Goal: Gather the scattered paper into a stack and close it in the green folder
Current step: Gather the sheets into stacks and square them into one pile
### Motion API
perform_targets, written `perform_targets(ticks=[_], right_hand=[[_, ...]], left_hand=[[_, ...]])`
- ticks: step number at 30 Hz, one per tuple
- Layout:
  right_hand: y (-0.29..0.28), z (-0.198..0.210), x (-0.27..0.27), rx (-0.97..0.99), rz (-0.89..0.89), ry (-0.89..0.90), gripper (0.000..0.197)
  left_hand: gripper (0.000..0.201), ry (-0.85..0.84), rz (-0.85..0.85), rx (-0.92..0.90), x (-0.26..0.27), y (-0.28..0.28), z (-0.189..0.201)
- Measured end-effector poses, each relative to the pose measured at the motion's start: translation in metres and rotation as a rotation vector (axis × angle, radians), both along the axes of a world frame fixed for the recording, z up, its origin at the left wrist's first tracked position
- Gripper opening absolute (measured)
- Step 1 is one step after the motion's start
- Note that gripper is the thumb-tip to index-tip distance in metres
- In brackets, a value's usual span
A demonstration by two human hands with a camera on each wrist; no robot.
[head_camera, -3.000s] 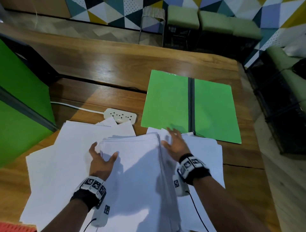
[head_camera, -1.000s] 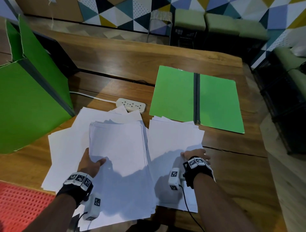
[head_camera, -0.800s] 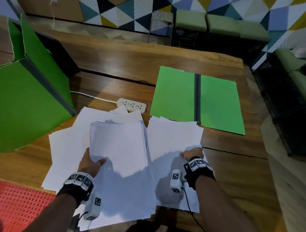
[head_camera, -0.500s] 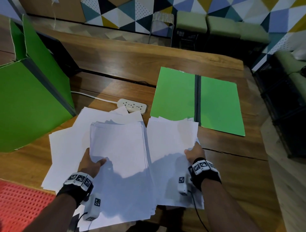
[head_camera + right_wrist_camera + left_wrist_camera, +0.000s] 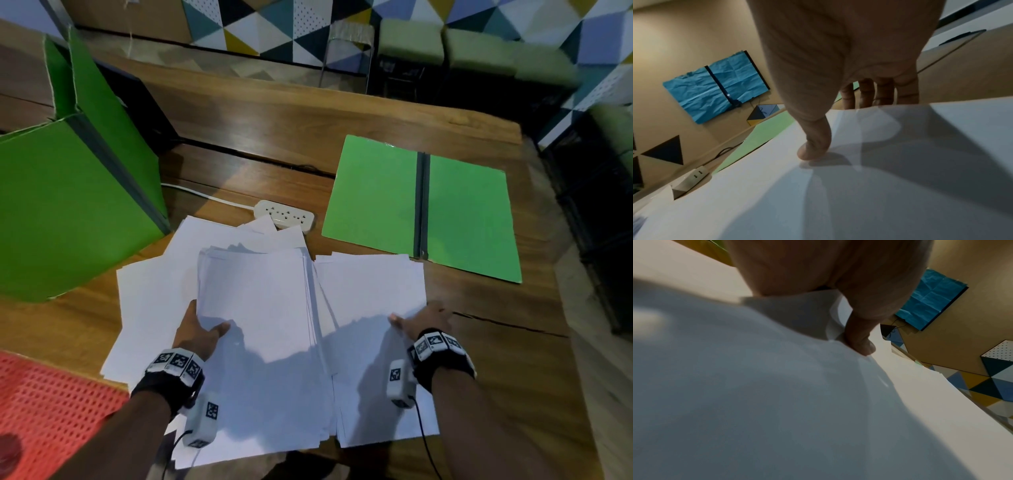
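Observation:
An open green folder (image 5: 376,195) lies flat on the wooden table (image 5: 274,113), far right of centre, with a dark spine. White paper covers the near table: a thick middle stack (image 5: 257,308), a right pile (image 5: 370,291) and loose sheets (image 5: 150,291) fanned out to the left. My left hand (image 5: 200,330) grips the middle stack's left edge, thumb (image 5: 859,344) on top. At the right pile's right edge my right hand (image 5: 419,318) pinches the sheets, with its thumb (image 5: 813,151) on top and the fingers (image 5: 867,94) going under the edge.
A white power strip (image 5: 284,214) with its cable lies just beyond the paper. A tall green folded board (image 5: 61,205) stands at the left. Red mesh (image 5: 44,404) sits at the near left corner. A crack (image 5: 507,325) runs through the table on the right.
My right hand has slid a little to the right along the right pile's edge and holds it there. The left hand has kept its grip on the middle stack.

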State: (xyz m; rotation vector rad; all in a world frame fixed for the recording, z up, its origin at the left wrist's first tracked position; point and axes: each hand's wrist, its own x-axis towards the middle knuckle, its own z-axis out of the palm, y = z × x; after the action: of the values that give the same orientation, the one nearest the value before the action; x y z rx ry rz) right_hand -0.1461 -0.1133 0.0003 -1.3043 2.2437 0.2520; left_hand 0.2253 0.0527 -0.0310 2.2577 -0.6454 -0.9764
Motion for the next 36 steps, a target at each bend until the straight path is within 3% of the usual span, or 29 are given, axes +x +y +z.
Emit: perform_targets(ticks=[4,8,15,18,23,26,29,31,34,36], right_hand=[[-0.002,-0.011,0.006,-0.005,-0.06,0.002,0.094],[-0.006,-0.011,0.007,-0.008,-0.15,-0.105,0.092],[-0.006,-0.013,-0.01,-0.016,0.053,-0.182,0.061],[-0.003,-0.009,-0.014,-0.084,0.072,-0.313,0.049],[-0.02,0.052,-0.03,-0.345,0.069,-0.344,0.037],[-0.044,0.114,-0.04,-0.603,0.24,-0.412,0.031],[-0.05,0.173,-0.033,-0.726,0.261,-0.576,0.031],[-0.046,0.189,-0.02,-0.71,0.246,-0.715,0.03],[-0.036,0.174,0.009,-0.566,0.19,-1.018,0.037],[-0.026,0.142,0.034,-0.476,0.122,-1.096,0.04]], left_hand=[[0.054,0.0,0.005,0.004,-0.001,-0.001,0.001],[0.054,-0.013,-0.001,0.004,-0.003,-0.001,0.002],[0.052,-0.014,-0.007,0.004,-0.002,-0.001,0.001],[0.052,-0.005,-0.007,0.0,0.0,-0.001,0.001],[0.053,0.028,0.008,-0.012,0.0,-0.001,0.007],[0.063,0.048,0.041,-0.004,-0.003,0.0,0.015],[0.078,0.083,0.085,0.004,-0.004,-0.001,0.016],[0.083,0.115,0.116,0.002,-0.004,-0.001,0.018],[0.079,0.209,0.204,-0.035,-0.005,-0.002,0.021],[0.064,0.252,0.254,-0.069,-0.006,-0.003,0.021]])
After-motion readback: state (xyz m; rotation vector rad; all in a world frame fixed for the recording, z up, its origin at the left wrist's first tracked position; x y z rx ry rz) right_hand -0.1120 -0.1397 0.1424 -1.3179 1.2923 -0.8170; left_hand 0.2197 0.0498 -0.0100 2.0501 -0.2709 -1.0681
